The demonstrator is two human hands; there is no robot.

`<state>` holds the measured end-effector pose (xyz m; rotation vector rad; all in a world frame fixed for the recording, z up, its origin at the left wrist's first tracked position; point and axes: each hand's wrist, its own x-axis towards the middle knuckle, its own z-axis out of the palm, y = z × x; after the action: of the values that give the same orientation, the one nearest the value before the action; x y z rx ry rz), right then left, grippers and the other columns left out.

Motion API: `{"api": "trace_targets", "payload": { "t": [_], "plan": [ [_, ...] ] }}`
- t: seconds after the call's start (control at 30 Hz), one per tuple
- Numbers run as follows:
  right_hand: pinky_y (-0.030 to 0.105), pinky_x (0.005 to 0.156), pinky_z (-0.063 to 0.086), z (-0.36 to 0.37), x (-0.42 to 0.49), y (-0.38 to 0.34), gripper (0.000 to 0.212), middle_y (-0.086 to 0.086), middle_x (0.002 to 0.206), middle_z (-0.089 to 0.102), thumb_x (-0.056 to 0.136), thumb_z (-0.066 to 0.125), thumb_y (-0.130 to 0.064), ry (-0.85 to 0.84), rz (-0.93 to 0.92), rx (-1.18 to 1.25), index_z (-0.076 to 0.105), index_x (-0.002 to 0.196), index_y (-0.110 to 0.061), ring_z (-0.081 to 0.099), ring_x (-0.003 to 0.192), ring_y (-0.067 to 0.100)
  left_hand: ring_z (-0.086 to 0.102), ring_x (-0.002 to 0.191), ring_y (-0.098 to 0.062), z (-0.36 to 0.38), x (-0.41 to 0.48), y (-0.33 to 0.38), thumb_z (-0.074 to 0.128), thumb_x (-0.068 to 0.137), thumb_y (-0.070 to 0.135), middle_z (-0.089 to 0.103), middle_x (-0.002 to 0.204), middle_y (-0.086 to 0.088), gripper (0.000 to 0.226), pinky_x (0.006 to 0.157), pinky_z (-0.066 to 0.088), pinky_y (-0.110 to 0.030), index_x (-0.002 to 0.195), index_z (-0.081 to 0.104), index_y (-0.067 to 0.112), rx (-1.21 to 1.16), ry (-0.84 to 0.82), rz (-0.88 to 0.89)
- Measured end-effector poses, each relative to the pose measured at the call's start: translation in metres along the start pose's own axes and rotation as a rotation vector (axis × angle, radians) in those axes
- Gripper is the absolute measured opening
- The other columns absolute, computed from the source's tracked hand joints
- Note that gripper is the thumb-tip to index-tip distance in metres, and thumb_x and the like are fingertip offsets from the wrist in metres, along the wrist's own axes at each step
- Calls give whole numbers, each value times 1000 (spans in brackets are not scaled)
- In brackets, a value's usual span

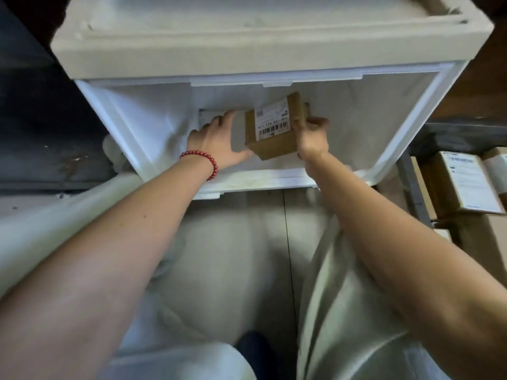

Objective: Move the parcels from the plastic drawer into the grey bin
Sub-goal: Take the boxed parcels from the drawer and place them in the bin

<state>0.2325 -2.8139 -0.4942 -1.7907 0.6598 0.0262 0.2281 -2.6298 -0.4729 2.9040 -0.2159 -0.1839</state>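
1. Inside plastic drawer [129, 124], middle: parcel [277, 127], brown carton w/ label, tilted
2. R hand [312, 135]: fingers curled over its right edge
3. L hand [216, 141]: fingers straight, thumb at left side
4. Handling: prob. light, stiff; grip opposite side faces

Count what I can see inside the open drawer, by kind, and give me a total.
Brown cardboard parcel: 1
Hands: 2 (left hand, right hand)
Total: 3
What lies beneath the left hand cannot be told.

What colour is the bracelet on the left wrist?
Red, a string of round beads; the bracelet shows best in the head view.
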Motion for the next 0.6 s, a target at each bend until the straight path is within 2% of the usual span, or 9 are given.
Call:
{"api": "trace_targets", "payload": {
  "t": [0.07,0.1,0.2,0.3,0.4,0.43,0.47,0.53,0.6],
  "plan": [
    [49,101,44,-9,-29,3,51,8,123,56,89,56,-50,-48,13,103,39,131,-27,50,121,32,47,126,-33,-7,-22,-1,64,78,61,38,147,-12,93,98,44,-44,150,16,26,-58,12,-9],
    [48,97,47,-14,-43,4,50,6,120,55,88,56,-51,-75,7,133,39,130,-29,51,119,30,45,128,-33,-11,-34,-1,65,78,60,36,148,-12,95,100,43,-43,150,14,26,-112,8,-10],
    [32,71,52,-30,-80,7,45,2,121,53,92,56,-45,-168,25,243,36,129,-30,54,107,23,36,137,-25,-24,-74,0,69,79,52,32,153,-6,95,107,33,-36,151,12,26,-296,-4,11],
    [31,76,50,-49,-115,7,44,-5,102,53,92,57,-44,-245,53,341,36,127,-27,54,87,14,38,136,-20,-33,-116,6,72,80,45,32,153,-2,97,111,34,-38,151,9,28,-478,12,34],
    [29,71,48,-66,-143,5,30,4,107,56,91,56,-45,-299,60,373,40,111,-29,54,78,17,37,136,-16,-42,-150,11,73,80,40,28,155,2,98,112,34,-39,151,7,26,-502,6,83],
    [31,75,51,-71,-153,4,24,12,115,58,92,54,-47,-322,69,373,42,105,-31,53,80,21,37,136,-15,-46,-158,12,73,80,39,27,155,4,98,112,34,-38,151,6,26,-476,2,103],
    [37,85,53,-76,-160,2,19,21,126,56,93,51,-47,-348,75,374,43,100,-32,54,84,24,37,136,-14,-49,-166,13,72,81,38,26,155,5,97,112,34,-38,151,6,26,-467,9,124],
    [49,106,42,-83,-171,3,14,28,136,49,98,42,-47,-404,70,384,49,99,-34,60,101,35,40,133,-13,-55,-178,16,72,83,34,28,154,7,91,109,38,-37,151,11,28,-513,43,124],
    [46,105,44,-87,-178,6,29,23,127,58,100,36,-51,-425,66,372,52,117,-35,58,118,38,48,126,-11,-55,-185,19,71,83,33,35,149,9,83,106,41,-35,149,20,30,-609,117,69]
  ]
}}
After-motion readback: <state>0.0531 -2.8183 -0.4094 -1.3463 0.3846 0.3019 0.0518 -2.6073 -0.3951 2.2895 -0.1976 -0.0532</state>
